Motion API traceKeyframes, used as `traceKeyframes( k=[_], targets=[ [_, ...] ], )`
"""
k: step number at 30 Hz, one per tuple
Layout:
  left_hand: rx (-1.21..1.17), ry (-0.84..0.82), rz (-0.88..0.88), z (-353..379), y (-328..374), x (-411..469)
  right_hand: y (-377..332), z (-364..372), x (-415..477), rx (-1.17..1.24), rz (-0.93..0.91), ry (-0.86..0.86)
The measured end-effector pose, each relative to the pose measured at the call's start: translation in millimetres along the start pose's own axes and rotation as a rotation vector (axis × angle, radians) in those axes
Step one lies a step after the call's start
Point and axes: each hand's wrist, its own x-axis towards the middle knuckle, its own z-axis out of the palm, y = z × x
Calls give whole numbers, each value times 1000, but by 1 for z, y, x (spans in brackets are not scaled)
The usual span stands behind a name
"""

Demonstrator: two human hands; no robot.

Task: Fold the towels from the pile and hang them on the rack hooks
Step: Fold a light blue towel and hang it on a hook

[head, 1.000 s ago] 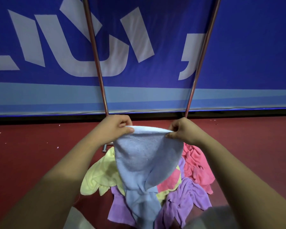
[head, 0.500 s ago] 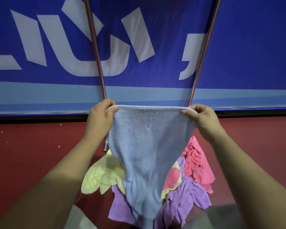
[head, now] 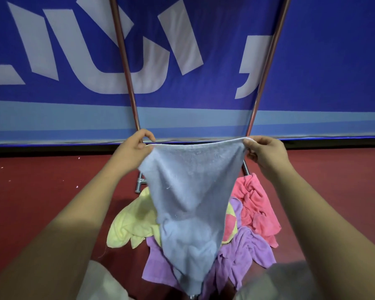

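A light blue towel (head: 191, 191) hangs in front of me, its top edge stretched flat between my hands. My left hand (head: 132, 151) pinches the towel's left corner and my right hand (head: 264, 150) pinches the right corner. The towel narrows downward and its lower end droops over the pile. Below it on the red floor lies the pile: a yellow towel (head: 132, 224), a pink towel (head: 256, 202) and purple towels (head: 245, 250). Two copper-coloured rack poles (head: 126, 68) rise behind my hands; the hooks are out of view.
A blue banner (head: 204, 94) with large white letters stands along the back, close behind the rack. The rack's metal foot (head: 139, 185) rests on the red floor (head: 30, 191) left of the pile. My knees show at the bottom edge.
My hands have moved apart and lifted, pulling the blue towel's top edge from a short bunched span into a wide straight line. The pile has not moved.
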Motion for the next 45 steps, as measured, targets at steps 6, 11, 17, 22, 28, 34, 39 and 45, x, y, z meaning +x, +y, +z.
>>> traceKeyframes(
  k=[6,11,17,22,28,34,39,45],
  targets=[
    [-366,-240,-20,7,30,-15,-11,10,-10,160,49,-39],
    [-344,-327,69,29,38,-20,-14,38,-24,123,-7,-140],
    [-197,-206,133,48,48,-27,-24,64,-49,-64,-183,-337],
    [-209,-129,156,54,50,-25,-28,70,-61,-290,-280,-472],
    [-143,-135,218,52,43,-21,-29,68,-62,-416,-363,-468],
    [343,-320,181,43,18,-16,-33,55,-50,-179,-272,-243],
    [64,-151,176,30,25,-8,-25,34,-34,-214,-276,-106],
    [-85,117,164,4,88,14,-73,34,-19,-162,-263,-59]
  ],
)
